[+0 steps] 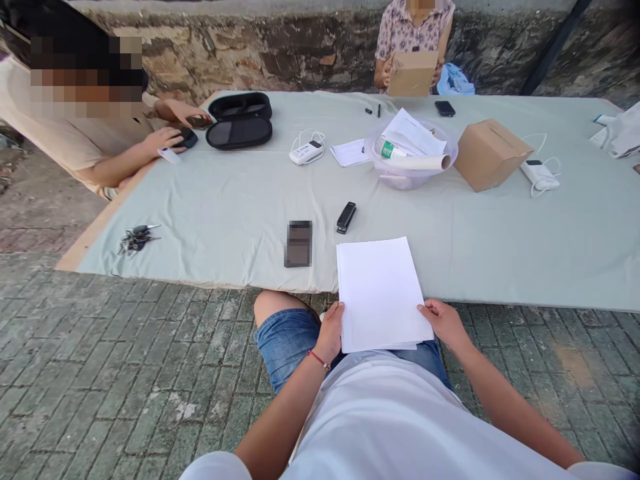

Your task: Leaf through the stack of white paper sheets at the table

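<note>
A stack of white paper (383, 293) lies partly over the table's near edge and partly above my lap, its sheets slightly out of line at the bottom. My left hand (331, 328) grips its left side, thumb at the edge and the other fingers hidden beneath. On the opposite side my right hand (444, 321) pinches the lower right edge between thumb and fingers. Just beyond the sheets sits a black stapler (346, 217). To its left lies a dark phone-like object (299, 244), blurred out in part.
A cloth-covered table (225, 213) stretches ahead. On it are keys (136, 240), a black case (239, 133), a white device (306, 153), a bowl (407, 175) of papers and a cardboard box (493, 155). One person sits at left; another across holds a carton (413, 75).
</note>
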Tool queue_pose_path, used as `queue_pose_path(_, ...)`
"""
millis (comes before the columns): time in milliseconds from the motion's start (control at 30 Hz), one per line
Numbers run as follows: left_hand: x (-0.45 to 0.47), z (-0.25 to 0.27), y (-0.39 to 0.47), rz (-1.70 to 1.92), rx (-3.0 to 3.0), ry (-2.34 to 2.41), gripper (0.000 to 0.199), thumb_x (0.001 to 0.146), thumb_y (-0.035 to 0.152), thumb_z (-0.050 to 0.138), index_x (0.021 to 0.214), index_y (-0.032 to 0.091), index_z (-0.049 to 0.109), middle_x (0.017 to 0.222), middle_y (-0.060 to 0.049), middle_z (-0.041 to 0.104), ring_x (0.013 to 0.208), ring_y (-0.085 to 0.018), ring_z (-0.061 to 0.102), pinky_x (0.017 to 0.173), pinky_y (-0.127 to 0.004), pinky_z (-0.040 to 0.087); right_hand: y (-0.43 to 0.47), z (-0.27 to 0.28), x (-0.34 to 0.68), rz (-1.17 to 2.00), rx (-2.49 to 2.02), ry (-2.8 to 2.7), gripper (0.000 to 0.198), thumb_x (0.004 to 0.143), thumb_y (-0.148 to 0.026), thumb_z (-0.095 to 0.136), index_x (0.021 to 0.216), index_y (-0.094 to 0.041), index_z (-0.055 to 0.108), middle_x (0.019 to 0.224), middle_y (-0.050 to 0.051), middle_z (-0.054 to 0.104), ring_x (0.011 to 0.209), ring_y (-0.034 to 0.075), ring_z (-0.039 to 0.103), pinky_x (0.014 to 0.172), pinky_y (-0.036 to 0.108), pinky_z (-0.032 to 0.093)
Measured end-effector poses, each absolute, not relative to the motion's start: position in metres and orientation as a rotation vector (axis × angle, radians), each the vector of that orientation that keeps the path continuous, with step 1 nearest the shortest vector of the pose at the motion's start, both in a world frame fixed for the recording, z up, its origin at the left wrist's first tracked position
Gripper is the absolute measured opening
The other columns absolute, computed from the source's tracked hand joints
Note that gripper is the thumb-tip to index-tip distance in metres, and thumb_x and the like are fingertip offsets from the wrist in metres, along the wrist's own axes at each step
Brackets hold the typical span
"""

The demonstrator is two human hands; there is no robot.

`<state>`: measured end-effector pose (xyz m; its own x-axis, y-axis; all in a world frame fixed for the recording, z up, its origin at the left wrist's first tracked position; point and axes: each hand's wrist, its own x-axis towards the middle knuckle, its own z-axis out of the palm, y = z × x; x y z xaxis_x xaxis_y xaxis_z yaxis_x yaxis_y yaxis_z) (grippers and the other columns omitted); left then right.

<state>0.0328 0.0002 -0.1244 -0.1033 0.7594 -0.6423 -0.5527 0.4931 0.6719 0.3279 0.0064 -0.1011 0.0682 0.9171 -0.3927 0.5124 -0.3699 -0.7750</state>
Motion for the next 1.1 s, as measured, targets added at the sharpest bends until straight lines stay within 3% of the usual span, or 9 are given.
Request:
queue_pose_path(133,0.035,-0.120,-0.001,1.094,0.257,1.208,0.037,0.076,0.047,0.076,0.100,0.021,0.068,0.114,-0.009,0.071,0.113,-0.027,0.062,0.103,-0.039,0.043,0.004,-0.099,0.314,1.298,-1.890,-1.421,0.037,0.085,-0.057,0.053,0.084,-0.022,0.065,0.075,0.002,0.069,0.067,0.019,0.058,0.062,0.029,0.042)
queue_pose_path(233,0.037,-0.117,-0.001,1.071,0.360,1.149,0.041,0.075,0.042,0.078,0.108,0.021,0.066,0.116,-0.009,0.070,0.111,-0.029,0.063,0.102,-0.042,0.043,0.002,-0.100,0.311,1.307,-1.913,-1.469,0.035,0.085,-0.056,0.053,0.084,-0.023,0.064,0.077,0.003,0.070,0.071,0.021,0.061,0.065,0.031,0.044)
queue_pose_path(400,0.039,-0.113,-0.003,1.060,0.353,1.109,0.044,0.072,0.038,0.079,0.109,0.018,0.066,0.114,-0.010,0.071,0.105,-0.029,0.066,0.100,-0.044,0.045,0.004,-0.104,0.325,1.002,-2.147,-1.600,0.028,0.089,-0.046,0.049,0.099,-0.024,0.062,0.097,0.007,0.071,0.085,0.023,0.064,0.076,0.034,0.045)
queue_pose_path(533,0.028,-0.110,-0.001,0.925,0.280,0.997,0.044,0.074,0.037,0.080,0.111,0.017,0.067,0.115,-0.013,0.071,0.108,-0.030,0.066,0.101,-0.045,0.046,0.006,-0.106,0.325,1.238,-2.051,-1.528,0.038,0.095,-0.049,0.033,0.100,-0.024,0.061,0.091,0.007,0.070,0.084,0.024,0.064,0.076,0.035,0.046)
queue_pose_path(633,0.014,-0.116,0.005,0.816,0.275,0.920,0.044,0.077,0.041,0.077,0.111,0.015,0.069,0.114,-0.015,0.072,0.113,-0.031,0.064,0.103,-0.045,0.045,0.005,-0.106,0.316,1.254,-1.972,-1.573,0.035,0.095,-0.048,0.034,0.097,-0.024,0.060,0.092,0.006,0.069,0.089,0.024,0.063,0.078,0.035,0.045)
queue_pose_path(800,0.002,-0.133,0.020,0.710,0.238,0.926,0.048,0.075,0.047,0.078,0.107,0.011,0.071,0.115,-0.019,0.071,0.112,-0.032,0.065,0.105,-0.044,0.045,0.000,-0.107,0.309,1.439,-1.967,-1.500,0.028,0.092,-0.042,0.040,0.081,-0.024,0.058,0.071,0.002,0.064,0.069,0.019,0.061,0.062,0.028,0.046)
queue_pose_path(933,0.012,-0.136,0.026,0.688,0.307,0.965,0.048,0.072,0.037,0.082,0.109,0.010,0.070,0.118,-0.020,0.069,0.104,-0.033,0.068,0.103,-0.048,0.047,-0.009,-0.105,0.313,1.670,-1.909,-1.337,0.028,0.089,-0.045,0.047,0.075,-0.023,0.058,0.063,0.000,0.063,0.058,0.017,0.059,0.051,0.026,0.044)
queue_pose_path(1033,0.021,-0.136,0.026,0.719,0.301,1.006,0.047,0.068,0.029,0.085,0.107,0.008,0.070,0.112,-0.020,0.072,0.098,-0.032,0.070,0.101,-0.050,0.048,0.001,-0.091,0.325,1.811,-1.921,-1.444,0.029,0.086,-0.043,0.053,0.068,-0.021,0.058,0.061,0.002,0.066,0.055,0.016,0.061,0.051,0.026,0.045)
queue_pose_path(1100,0.025,-0.135,0.025,0.748,0.289,1.023,0.047,0.067,0.028,0.085,0.107,0.008,0.070,0.109,-0.019,0.073,0.095,-0.032,0.071,0.100,-0.051,0.049,0.024,-0.074,0.336,1.701,-1.997,-1.696,0.027,0.086,-0.039,0.055,0.069,-0.020,0.062,0.065,0.003,0.069,0.058,0.016,0.062,0.057,0.027,0.046)
